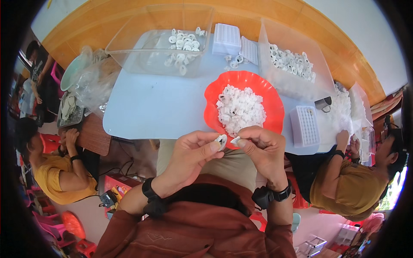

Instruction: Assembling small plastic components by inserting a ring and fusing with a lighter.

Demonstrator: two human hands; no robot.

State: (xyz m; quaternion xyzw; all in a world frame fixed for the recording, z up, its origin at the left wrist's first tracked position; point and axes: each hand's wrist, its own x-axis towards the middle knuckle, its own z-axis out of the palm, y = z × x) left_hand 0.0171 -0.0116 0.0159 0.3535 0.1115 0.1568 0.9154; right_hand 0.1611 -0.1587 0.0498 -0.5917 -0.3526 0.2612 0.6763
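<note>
Just in front of my body, over the near edge of a red scalloped bowl [209, 112], both hands are raised close together. My left hand [195, 148] pinches a round white plastic part [221, 142] with a dark spot inside, between thumb and fingers. A smaller white plastic piece [235, 140] sits between the thumb and forefinger of my right hand [263, 148]. The two pieces are a little apart. Heaped in the bowl are many small white plastic pieces [241, 109], some with dark bits.
On the pale blue table [150, 103] stand a clear bin [129, 56] with round white parts, another clear bin [297, 84], white trays [226, 39], a tray box [304, 129] and a dark metal cup [323, 104]. Co-workers sit left [64, 172] and right [348, 185].
</note>
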